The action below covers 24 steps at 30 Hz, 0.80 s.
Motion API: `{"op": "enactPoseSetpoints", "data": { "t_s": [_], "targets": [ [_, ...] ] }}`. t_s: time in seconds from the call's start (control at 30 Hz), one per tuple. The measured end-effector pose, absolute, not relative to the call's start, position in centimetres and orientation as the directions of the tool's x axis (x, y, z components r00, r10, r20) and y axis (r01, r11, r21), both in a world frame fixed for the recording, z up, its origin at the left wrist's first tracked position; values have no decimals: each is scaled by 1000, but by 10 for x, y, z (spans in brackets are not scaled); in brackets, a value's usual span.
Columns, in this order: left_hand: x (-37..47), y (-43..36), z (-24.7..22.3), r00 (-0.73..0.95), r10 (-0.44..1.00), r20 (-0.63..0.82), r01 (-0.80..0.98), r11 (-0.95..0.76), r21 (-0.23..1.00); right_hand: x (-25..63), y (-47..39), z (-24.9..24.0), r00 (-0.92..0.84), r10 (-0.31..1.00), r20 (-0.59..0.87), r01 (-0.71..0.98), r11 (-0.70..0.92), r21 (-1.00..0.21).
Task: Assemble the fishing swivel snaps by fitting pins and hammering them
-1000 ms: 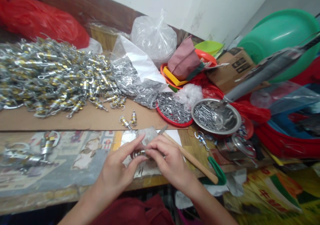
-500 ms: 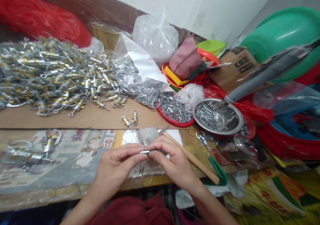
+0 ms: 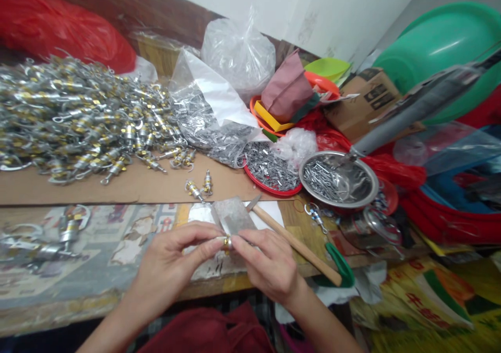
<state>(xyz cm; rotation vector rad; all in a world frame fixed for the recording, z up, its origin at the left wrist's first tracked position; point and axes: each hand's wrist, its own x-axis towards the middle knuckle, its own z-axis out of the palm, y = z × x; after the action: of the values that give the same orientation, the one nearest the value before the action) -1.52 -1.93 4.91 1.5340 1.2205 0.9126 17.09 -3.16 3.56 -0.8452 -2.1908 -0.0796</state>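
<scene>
Both hands meet at the front of the bench over a grey metal block (image 3: 234, 214). My left hand (image 3: 176, 256) pinches a small gold-and-silver metal fitting (image 3: 227, 243) between thumb and fingers. From the other side, the fingertips of my right hand (image 3: 272, 261) close on the same fitting, and they cover part of it. Just beyond the block lies a hammer (image 3: 297, 246) with a wooden handle, its head against white paper. Two gold-and-silver assemblies (image 3: 199, 188) rest on the cardboard (image 3: 164, 188) past my fingers.
A big heap of similar assemblies (image 3: 90, 118) covers the left. Red dish (image 3: 270, 186) and steel bowl (image 3: 340, 204) hold small metal parts; a clear bag (image 3: 211, 128) bulges behind. A grey-handled tool (image 3: 415, 113) leans over the bowl. More assemblies (image 3: 47, 243) lie at the left front.
The piece between my fingers has turned, so its gold band now shows. My right hand has shifted its grip slightly lower, uncovering more of the metal block. The camera view has shifted a little.
</scene>
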Motion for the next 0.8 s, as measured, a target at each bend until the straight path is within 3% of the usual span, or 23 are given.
{"op": "enactPoseSetpoints", "data": {
  "t_s": [0.17,0.27,0.37,0.47,0.6,0.73,0.8],
  "targets": [
    [-19,-24,50,234,967,96,322,-171,931,168,-38,33,-467,571,675,607,762,-225],
    [-19,-23,52,282,955,95,305,-183,935,165,-41,33,-428,633,645,600,733,-322],
    [-14,-21,51,275,961,-21,251,-51,967,161,-44,34,-340,744,575,565,650,-508],
    [-6,-23,45,146,977,-158,146,137,980,158,-45,35,-224,874,431,544,478,-689],
    [4,-30,31,162,962,-219,-63,231,971,159,-48,36,-122,979,165,534,205,-820],
    [5,-31,24,227,951,-210,-166,250,954,178,-28,40,-288,957,-17,574,159,-803],
    [4,-27,24,258,940,-225,-204,281,938,197,0,42,-207,977,41,750,185,-635]
  ]
}}
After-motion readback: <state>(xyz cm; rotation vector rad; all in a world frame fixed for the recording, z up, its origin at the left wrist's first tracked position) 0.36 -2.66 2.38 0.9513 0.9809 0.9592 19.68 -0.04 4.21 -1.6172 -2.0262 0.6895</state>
